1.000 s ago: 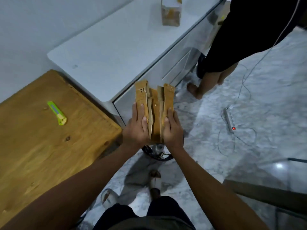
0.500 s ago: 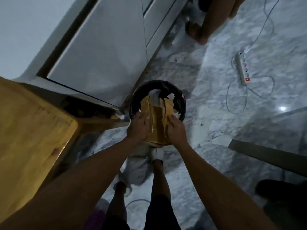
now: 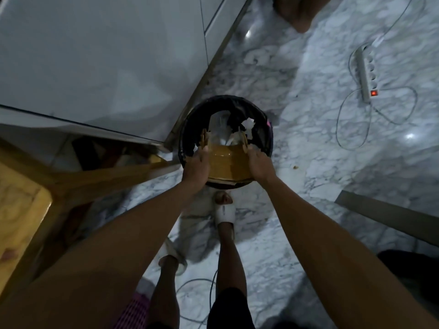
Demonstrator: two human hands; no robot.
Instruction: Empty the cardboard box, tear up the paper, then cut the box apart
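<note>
A: What is nearest the camera?
B: Two bare legs stand on a marble floor [image 3: 308,150]. One foot wears a white sandal [image 3: 224,213], at 6 o'clock from the bin. A wooden table [image 3: 23,210] sits at 8 o'clock.
A: And the hands?
B: Both arms reach forward. The left hand [image 3: 196,167] grips the left edge of some brown cardboard pieces [image 3: 226,162]. The right hand [image 3: 260,166] grips the right edge, fingers curled round it.
A: Where is the cardboard?
B: Held over the near half of a round black bin [image 3: 187,129]. I cannot tell whether it touches the rim. White scraps of paper [image 3: 219,125] lie inside, at 12 o'clock from the cardboard.
A: Farther off?
B: A white cabinet [image 3: 107,55] at 10 o'clock, just beside the bin. A power strip [image 3: 367,70] with a red light at 2 o'clock, well apart. Another person's foot [image 3: 297,17] at 1 o'clock.
</note>
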